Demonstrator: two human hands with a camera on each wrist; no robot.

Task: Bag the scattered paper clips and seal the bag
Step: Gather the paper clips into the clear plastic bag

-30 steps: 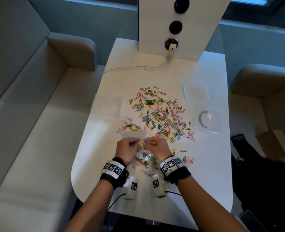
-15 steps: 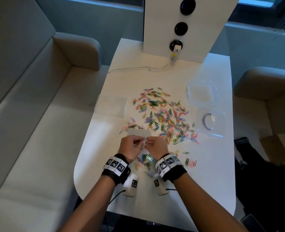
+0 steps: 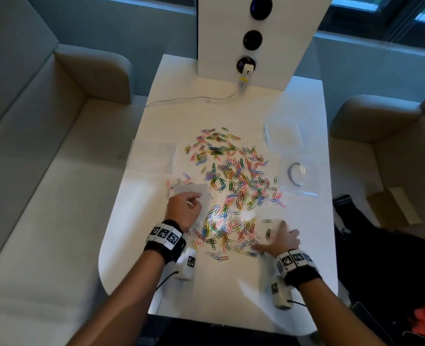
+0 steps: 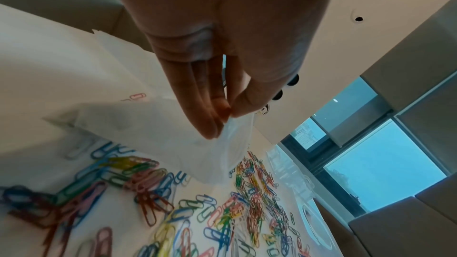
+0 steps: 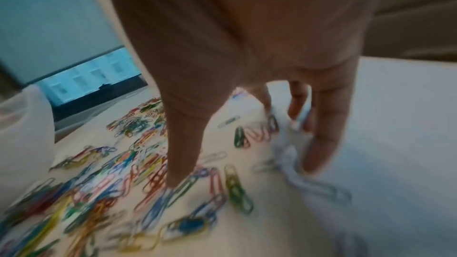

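Note:
Coloured paper clips (image 3: 231,186) lie scattered over the middle of the white table (image 3: 231,290), seen close up in the wrist views (image 4: 222,218) (image 5: 153,173). My left hand (image 3: 185,208) pinches the rim of a small clear bag (image 3: 194,193) between thumb and fingertips (image 4: 222,112), holding it just above the table at the left of the clips. My right hand (image 3: 278,242) is spread with straight fingers (image 5: 321,144) on the table at the right edge of the near clips, its thumb (image 5: 180,163) touching them. It holds nothing.
Other clear bags lie flat at the left (image 3: 151,157) and far right (image 3: 285,137); one at the right (image 3: 297,174) holds a ring. A white panel (image 3: 256,38) with a plugged cable (image 3: 194,98) stands at the back. Sofas flank the table.
The hands were together at the bag. Now they are apart: the left keeps the bag and has shifted left, the right has let go and swung right and down onto the table by the clips.

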